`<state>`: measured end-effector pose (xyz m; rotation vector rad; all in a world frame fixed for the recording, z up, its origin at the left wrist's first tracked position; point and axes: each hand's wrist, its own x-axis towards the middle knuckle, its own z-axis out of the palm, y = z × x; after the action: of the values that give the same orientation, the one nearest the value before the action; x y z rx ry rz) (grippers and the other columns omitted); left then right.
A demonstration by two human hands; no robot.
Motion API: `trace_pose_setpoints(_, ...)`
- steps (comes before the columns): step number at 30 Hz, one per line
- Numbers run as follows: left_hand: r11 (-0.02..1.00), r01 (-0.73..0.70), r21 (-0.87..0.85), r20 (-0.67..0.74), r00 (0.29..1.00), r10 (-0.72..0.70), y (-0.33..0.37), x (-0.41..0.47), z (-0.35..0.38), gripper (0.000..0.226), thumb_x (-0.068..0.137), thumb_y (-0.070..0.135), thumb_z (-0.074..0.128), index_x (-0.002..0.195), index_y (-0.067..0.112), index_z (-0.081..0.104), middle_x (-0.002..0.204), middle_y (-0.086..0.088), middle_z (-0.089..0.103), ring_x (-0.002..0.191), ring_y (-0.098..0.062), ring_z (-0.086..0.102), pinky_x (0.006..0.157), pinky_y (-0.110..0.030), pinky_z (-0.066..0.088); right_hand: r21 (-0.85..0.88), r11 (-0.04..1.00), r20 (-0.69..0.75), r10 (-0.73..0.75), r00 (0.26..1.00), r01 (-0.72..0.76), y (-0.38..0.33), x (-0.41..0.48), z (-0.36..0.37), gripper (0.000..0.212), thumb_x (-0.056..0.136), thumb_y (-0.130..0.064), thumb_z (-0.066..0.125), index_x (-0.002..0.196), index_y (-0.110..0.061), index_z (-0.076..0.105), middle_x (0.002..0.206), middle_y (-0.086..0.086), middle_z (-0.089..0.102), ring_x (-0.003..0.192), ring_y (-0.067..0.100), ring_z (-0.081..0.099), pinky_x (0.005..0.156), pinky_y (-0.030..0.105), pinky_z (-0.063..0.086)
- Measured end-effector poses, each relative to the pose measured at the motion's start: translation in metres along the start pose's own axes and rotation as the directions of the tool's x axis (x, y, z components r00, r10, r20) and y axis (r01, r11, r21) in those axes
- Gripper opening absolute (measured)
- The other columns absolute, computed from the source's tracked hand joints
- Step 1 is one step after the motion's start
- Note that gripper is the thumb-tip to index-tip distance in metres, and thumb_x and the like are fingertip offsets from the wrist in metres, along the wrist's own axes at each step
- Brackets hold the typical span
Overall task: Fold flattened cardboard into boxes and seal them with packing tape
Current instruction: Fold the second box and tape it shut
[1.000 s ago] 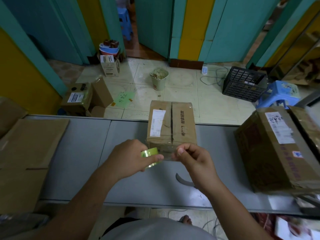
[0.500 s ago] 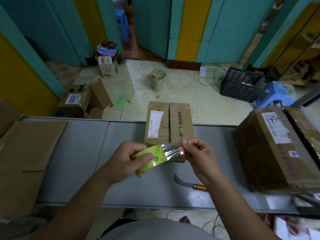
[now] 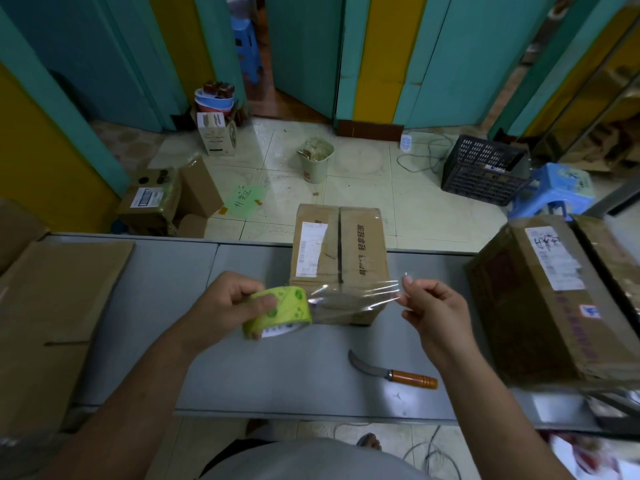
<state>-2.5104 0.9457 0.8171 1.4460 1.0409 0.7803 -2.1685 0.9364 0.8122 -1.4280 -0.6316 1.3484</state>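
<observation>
Table (image 3: 156,306): grey, smooth, matte. Small cardboard box (image 3: 341,251) at 12 o'clock from the hands, flaps shut, dark seam down the middle, white label on its left flap.

Left hand (image 3: 221,306): fingers clenched round a lime-green tape roll (image 3: 280,311). Right hand (image 3: 433,306): thumb and forefinger pinch the free end. Clear strip (image 3: 356,294), glossy and wrinkled, spans between them across the box's near face; contact unclear.

Knife (image 3: 391,372), curved blade, orange wooden handle, lies at 5 o'clock of the box. Flattened cardboard (image 3: 52,306) at 9 o'clock. Large labelled carton (image 3: 540,299) at 3 o'clock. On the tiled floor beyond: pale bin (image 3: 315,161) at 12, black lattice crate (image 3: 481,171) at 1.
</observation>
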Motion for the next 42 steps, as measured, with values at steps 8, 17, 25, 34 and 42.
trace_pose_setpoints(8, 0.832, 0.183, 0.523, -0.201, 0.976, -0.088, -0.016, 0.029, -0.023, 0.067, 0.078, 0.073, 0.075, 0.050, 0.019, 0.048, 0.046, 0.007, 0.032, 0.042, -0.008, 0.038, 0.049, -0.027, 0.029, -0.065, 0.997, -0.086, 0.027, 0.996, -0.032, 0.004, 0.014, -0.008, 0.022, 0.085, -0.024, 0.084, 0.093, -0.009, 0.069, 0.086, 0.009, 0.075, 0.080, 0.018, 0.075, 0.073, 0.036, 0.053)
trace_pose_setpoints(17, 0.623, 0.261, 0.738, -0.195, 0.965, -0.173, -0.020, 0.061, -0.028, 0.054, 0.076, 0.080, 0.072, 0.070, 0.027, 0.067, 0.066, 0.006, 0.062, 0.065, -0.012, 0.061, 0.061, -0.029, 0.038, -0.093, 0.986, -0.129, 0.127, 0.984, -0.139, 0.023, 0.026, -0.014, 0.025, 0.086, -0.023, 0.084, 0.097, -0.007, 0.069, 0.074, -0.001, 0.076, 0.074, 0.011, 0.078, 0.078, 0.038, 0.054)
trace_pose_setpoints(25, 0.694, 0.299, 0.655, -0.133, 0.950, -0.284, -0.038, 0.079, -0.037, 0.058, 0.073, 0.076, 0.078, 0.064, 0.019, 0.074, 0.054, 0.000, 0.059, 0.053, -0.010, 0.052, 0.062, -0.032, 0.038, -0.040, 0.975, -0.128, 0.210, 0.969, -0.217, 0.036, 0.032, -0.014, 0.020, 0.086, -0.019, 0.084, 0.090, -0.011, 0.066, 0.070, -0.003, 0.076, 0.069, 0.010, 0.076, 0.078, 0.037, 0.054)
trace_pose_setpoints(34, 0.783, 0.304, 0.542, -0.047, 0.942, -0.333, -0.067, 0.086, -0.045, 0.054, 0.073, 0.073, 0.083, 0.064, 0.021, 0.075, 0.053, 0.010, 0.054, 0.050, -0.002, 0.048, 0.058, -0.028, 0.036, -0.005, 0.908, -0.027, 0.419, 0.908, -0.419, 0.044, 0.044, -0.018, 0.037, 0.085, -0.024, 0.083, 0.116, -0.010, 0.069, 0.092, 0.002, 0.079, 0.079, 0.008, 0.077, 0.079, 0.033, 0.048)
trace_pose_setpoints(42, 0.780, 0.326, 0.533, -0.015, 0.926, -0.377, -0.081, 0.093, -0.041, 0.053, 0.070, 0.074, 0.080, 0.080, 0.023, 0.081, 0.076, 0.004, 0.077, 0.071, -0.007, 0.071, 0.067, -0.032, 0.054, 0.007, 0.810, 0.105, 0.583, 0.806, -0.587, 0.056, 0.046, -0.012, 0.044, 0.076, -0.045, 0.080, 0.116, -0.028, 0.075, 0.081, -0.009, 0.069, 0.107, 0.019, 0.065, 0.057, 0.025, 0.033)
